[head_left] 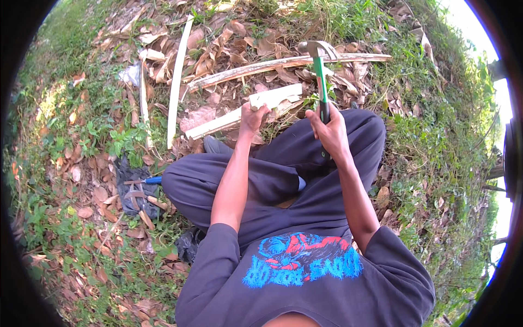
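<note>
Gripping wood [279, 96] at twelve o'clock in left hand [254, 117], hammer [320, 76] at one in right hand [331, 128]; looks part done, with sticks [177, 82] loose.

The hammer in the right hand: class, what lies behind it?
Behind the hammer, a long wooden strip shows on both sides of it, lying among dry leaves. The short stretch directly behind the hammer is covered, so it cannot be seen.

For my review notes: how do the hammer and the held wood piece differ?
The hammer has a green-and-black handle and metal head; the wood piece is plain and pale. The hammer points forward; the wood piece lies crosswise. Both are gripped, by the right hand and left hand respectively.
</note>
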Action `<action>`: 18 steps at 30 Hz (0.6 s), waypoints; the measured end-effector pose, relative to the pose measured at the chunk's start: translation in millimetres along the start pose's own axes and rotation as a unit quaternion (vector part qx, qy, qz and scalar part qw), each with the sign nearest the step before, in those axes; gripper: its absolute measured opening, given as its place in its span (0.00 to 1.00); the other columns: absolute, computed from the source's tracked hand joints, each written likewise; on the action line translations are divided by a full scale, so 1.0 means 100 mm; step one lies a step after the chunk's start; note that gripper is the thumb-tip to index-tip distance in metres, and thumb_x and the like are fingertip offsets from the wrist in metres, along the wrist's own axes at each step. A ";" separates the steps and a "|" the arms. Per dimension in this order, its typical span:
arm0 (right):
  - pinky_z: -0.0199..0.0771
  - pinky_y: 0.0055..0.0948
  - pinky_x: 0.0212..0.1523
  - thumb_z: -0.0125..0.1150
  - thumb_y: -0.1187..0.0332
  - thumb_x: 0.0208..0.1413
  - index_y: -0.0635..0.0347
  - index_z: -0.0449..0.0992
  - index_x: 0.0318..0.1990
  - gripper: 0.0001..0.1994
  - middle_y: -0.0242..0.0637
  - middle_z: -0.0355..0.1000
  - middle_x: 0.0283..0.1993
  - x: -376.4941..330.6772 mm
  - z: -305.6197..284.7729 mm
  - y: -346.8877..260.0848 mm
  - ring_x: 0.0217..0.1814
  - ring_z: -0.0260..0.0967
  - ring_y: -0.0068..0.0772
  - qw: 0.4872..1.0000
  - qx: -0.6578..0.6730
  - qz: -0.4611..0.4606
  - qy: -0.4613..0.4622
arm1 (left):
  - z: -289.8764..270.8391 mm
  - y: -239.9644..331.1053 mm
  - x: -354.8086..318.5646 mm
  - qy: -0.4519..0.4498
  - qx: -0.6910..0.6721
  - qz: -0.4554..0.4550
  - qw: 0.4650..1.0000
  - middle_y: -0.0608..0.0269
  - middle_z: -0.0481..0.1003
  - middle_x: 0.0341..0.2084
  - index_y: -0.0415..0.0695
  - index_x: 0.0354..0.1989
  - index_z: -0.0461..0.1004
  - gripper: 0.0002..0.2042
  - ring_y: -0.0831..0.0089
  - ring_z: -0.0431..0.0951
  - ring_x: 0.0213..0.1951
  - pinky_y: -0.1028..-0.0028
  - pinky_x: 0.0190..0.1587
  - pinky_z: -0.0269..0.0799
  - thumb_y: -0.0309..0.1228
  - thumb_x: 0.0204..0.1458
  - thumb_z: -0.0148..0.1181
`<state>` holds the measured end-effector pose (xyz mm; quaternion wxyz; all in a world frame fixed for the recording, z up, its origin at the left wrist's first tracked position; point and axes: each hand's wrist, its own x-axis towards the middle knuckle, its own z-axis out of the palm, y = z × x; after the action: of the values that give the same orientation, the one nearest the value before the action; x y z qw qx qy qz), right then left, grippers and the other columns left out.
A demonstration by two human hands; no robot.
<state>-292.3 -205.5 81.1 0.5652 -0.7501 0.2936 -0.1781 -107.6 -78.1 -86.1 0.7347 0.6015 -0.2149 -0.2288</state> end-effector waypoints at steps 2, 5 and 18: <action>0.66 0.24 0.28 0.68 0.61 0.59 0.60 0.70 0.31 0.15 0.28 0.69 0.22 0.19 -0.05 0.02 0.24 0.65 0.18 0.998 -0.016 -0.050 0.036 | 0.04 0.30 -0.02 0.008 0.004 0.001 1.000 0.64 0.79 0.26 0.37 0.27 0.79 0.03 0.74 0.78 0.31 0.74 0.38 0.71 0.24 0.47 0.61; 0.71 0.25 0.36 0.69 0.61 0.58 0.63 0.73 0.37 0.14 0.30 0.71 0.28 0.28 0.05 -0.01 0.30 0.68 0.21 0.993 0.078 -0.075 0.037 | -0.10 0.56 -0.03 0.016 -0.023 0.045 0.999 0.66 0.76 0.25 0.37 0.29 0.77 0.03 0.73 0.76 0.29 0.73 0.37 0.72 0.23 0.47 0.61; 0.79 0.20 0.24 0.69 0.68 0.58 0.61 0.66 0.33 0.14 0.36 0.72 0.39 0.16 0.21 -0.50 0.30 0.71 0.19 0.987 0.154 -0.033 -0.024 | -0.03 1.08 -0.13 0.113 0.127 0.171 0.971 0.53 0.83 0.28 0.34 0.36 0.79 0.13 0.68 0.84 0.32 0.69 0.37 0.77 0.28 0.43 0.65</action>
<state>-255.7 -190.3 121.6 0.6748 -0.6673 0.2237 -0.2219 -108.1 -49.1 18.4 0.7003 0.6657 -0.2575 -0.0011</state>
